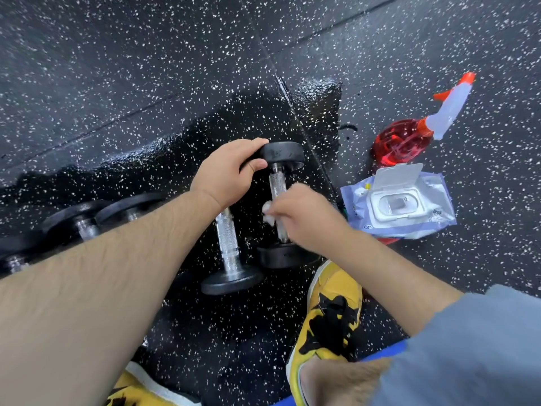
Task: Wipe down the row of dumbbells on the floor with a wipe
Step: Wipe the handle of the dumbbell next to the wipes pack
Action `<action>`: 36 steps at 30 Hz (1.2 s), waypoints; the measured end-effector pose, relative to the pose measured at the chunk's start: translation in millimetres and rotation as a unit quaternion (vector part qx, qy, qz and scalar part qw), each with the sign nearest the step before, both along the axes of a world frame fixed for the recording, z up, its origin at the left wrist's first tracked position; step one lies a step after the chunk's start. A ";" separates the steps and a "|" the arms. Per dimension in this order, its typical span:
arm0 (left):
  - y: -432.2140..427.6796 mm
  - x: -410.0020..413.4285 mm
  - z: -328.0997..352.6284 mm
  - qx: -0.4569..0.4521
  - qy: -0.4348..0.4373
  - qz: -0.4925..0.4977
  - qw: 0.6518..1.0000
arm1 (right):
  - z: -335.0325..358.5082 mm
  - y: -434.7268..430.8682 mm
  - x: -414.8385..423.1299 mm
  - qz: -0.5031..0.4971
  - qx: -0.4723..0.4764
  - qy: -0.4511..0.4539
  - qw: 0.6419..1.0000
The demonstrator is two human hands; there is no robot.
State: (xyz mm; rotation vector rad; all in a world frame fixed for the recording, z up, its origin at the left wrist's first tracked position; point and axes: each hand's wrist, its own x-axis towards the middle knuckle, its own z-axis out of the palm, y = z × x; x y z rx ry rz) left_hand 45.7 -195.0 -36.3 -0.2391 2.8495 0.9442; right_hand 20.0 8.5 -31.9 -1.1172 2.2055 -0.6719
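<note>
Dumbbell point(277, 186) lies on the wet floor point(175, 83), long axis running straight away from the person: near head by the shoe point(333, 312), far head beyond. Left hand point(225, 171) grips the far head. Right hand point(304, 218) pinches the wipe point(267, 215) against the handle, so it's placed to stroke along that axis. Second dumbbell point(228, 247) lies just left, roughly parallel. Pack point(398, 203) and spray point(409, 136) sit to the right.

Head camera, sole view: wide-angle, facing forward, pitched steeply down at floor point(117, 68); close above dumbbell point(282, 152).
</note>
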 end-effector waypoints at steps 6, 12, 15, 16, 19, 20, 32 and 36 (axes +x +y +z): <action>-0.8 -0.2 1.7 -0.006 -0.001 0.004 1.000 | -9.1 31.8 -0.8 -0.117 -0.063 -0.054 0.990; -0.2 -1.5 0.8 -0.013 -0.006 0.001 1.000 | -13.1 24.5 0.4 -0.297 -0.052 -0.121 0.946; -1.8 -0.2 1.6 -0.006 -0.005 0.000 1.000 | -15.0 30.5 10.5 -0.289 0.014 -0.190 0.938; -2.5 0.3 1.7 -0.005 -0.004 0.001 1.000 | -14.9 32.7 7.6 -0.296 0.033 -0.212 0.931; -0.7 1.2 2.0 -0.003 0.000 0.004 1.000 | -12.5 32.0 -5.6 -0.375 0.006 -0.236 0.897; 0.2 0.7 2.3 -0.002 0.002 0.006 1.000 | -11.0 28.7 -7.1 -0.389 -0.010 -0.239 0.890; 0.3 0.7 3.7 -0.002 -0.002 0.010 1.000 | -2.0 26.1 3.9 -0.172 -0.048 -0.111 0.978; -0.3 1.4 5.4 0.001 0.000 0.007 1.000 | 7.1 25.8 -2.3 -0.032 0.042 -0.133 0.990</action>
